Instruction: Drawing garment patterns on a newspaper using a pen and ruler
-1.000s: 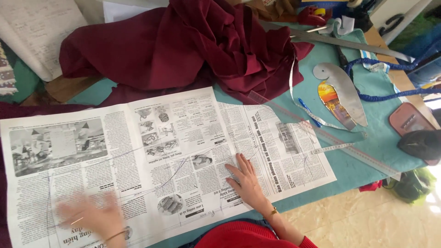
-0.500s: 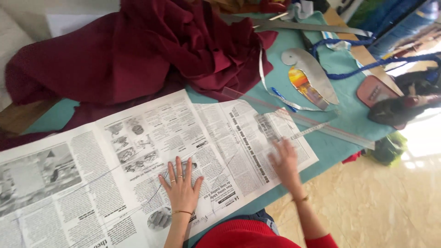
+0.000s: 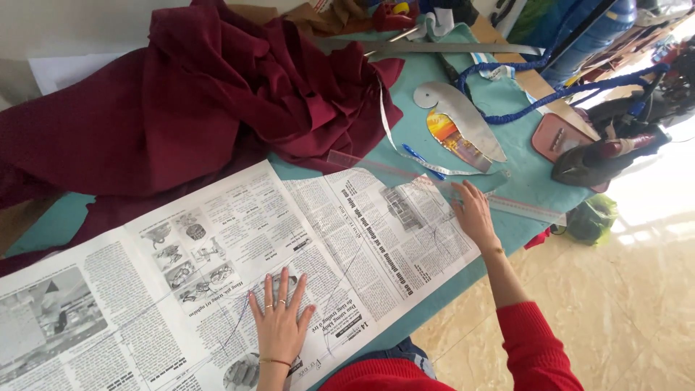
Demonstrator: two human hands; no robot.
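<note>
An open newspaper (image 3: 217, 246) lies flat across a teal-covered table (image 3: 528, 174), with thin drawn lines on it. My left hand (image 3: 279, 318) presses flat on the paper near the front edge, fingers spread, rings on two fingers. My right hand (image 3: 474, 213) rests palm down at the paper's right end, its fingers touching a long clear plastic ruler (image 3: 507, 206) that runs diagonally over the paper's corner. Neither hand grips anything.
A heap of dark red fabric (image 3: 195, 101) covers the table's back left. Beside the ruler lie a curved metal template (image 3: 463, 119), a blue pen (image 3: 414, 153), a measuring tape (image 3: 387, 127) and a blue cord (image 3: 521, 105). An iron (image 3: 601, 156) sits at the right edge.
My left hand has slid right along the newspaper from its left part to the middle. My right hand has moved from the centre to the right end, onto the ruler.
</note>
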